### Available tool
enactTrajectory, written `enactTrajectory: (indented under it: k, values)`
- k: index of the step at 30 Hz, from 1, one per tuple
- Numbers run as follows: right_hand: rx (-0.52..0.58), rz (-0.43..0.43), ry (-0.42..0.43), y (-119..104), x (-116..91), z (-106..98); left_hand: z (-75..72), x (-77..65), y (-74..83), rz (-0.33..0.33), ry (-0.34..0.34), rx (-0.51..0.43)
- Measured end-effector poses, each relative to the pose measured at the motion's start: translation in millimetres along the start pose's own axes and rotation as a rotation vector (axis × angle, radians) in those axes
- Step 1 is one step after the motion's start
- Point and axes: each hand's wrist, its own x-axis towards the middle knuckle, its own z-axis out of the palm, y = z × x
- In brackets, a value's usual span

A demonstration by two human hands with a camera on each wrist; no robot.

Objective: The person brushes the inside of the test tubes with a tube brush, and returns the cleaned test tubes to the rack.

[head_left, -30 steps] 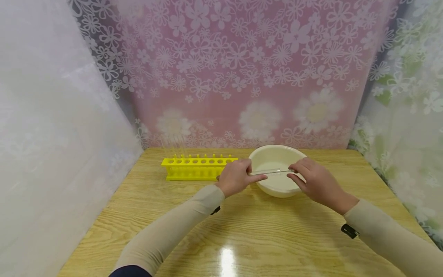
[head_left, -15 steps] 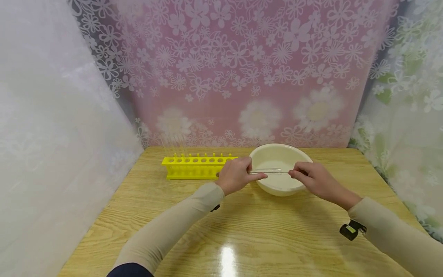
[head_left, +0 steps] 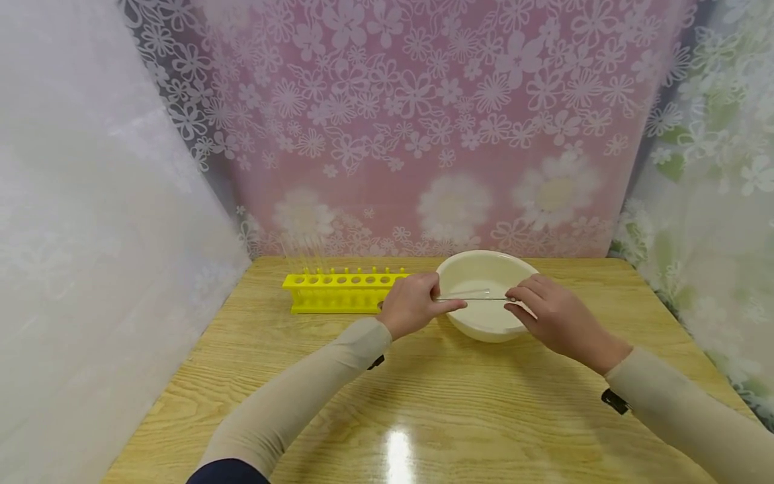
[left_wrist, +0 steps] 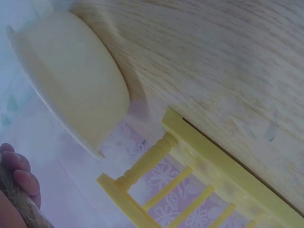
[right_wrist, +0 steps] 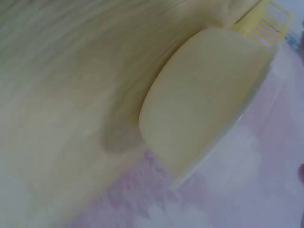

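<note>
Above the cream basin, my left hand grips a clear glass test tube held almost level, its mouth pointing right. Brown bristles of a test tube brush show along the tube beside the left fingers in the left wrist view. The brush's thin wire handle runs right to my right hand, which pinches its end between thumb and fingers over the basin's right side. In the right wrist view only slivers of fingertips show at the right edge.
A yellow test tube rack stands left of the basin, its right end behind the left hand. Several clear test tubes stand in its left holes. The wooden table meets a pink floral curtain at the back.
The right hand rolls at the wrist, its fingers bunching and then spreading again along the wire handle. The tube's mouth end rises slightly. The left hand keeps its place.
</note>
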Motion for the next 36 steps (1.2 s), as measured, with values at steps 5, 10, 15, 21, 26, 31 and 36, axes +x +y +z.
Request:
enactTrajectory:
  k: [5, 10, 15, 21, 26, 31, 36]
  values:
    - [-0.092, -0.164, 0.030, 3.4, 1.3, -1.1, -0.3, -0.4, -0.3, 0.006, -0.016, -0.009]
    - [0.262, 0.222, -0.151, -0.9, 0.7, -5.3, -1.8, -0.3, 0.0, 0.025, -0.023, 0.032]
    - [0.809, 0.807, -0.314, -3.7, 7.6, -9.5, -1.2, -0.4, 0.8, 0.062, -0.022, 0.085]
    - [1.059, 1.145, -0.403, 0.3, 13.3, -7.9, 1.2, -1.0, 1.7, 0.108, 0.004, 0.137]
    - [0.496, 0.585, -0.270, 0.2, 2.5, -1.2, 0.9, -1.4, 0.9, 0.075, -0.008, 0.075]
    - [-0.078, -0.062, 0.007, 3.2, -0.4, 3.7, -0.7, -2.3, -1.1, 0.043, -0.005, 0.034]
    - [-0.130, -0.171, 0.038, 4.5, -0.1, 2.7, -1.2, -3.5, -2.5, 0.064, -0.012, 0.033]
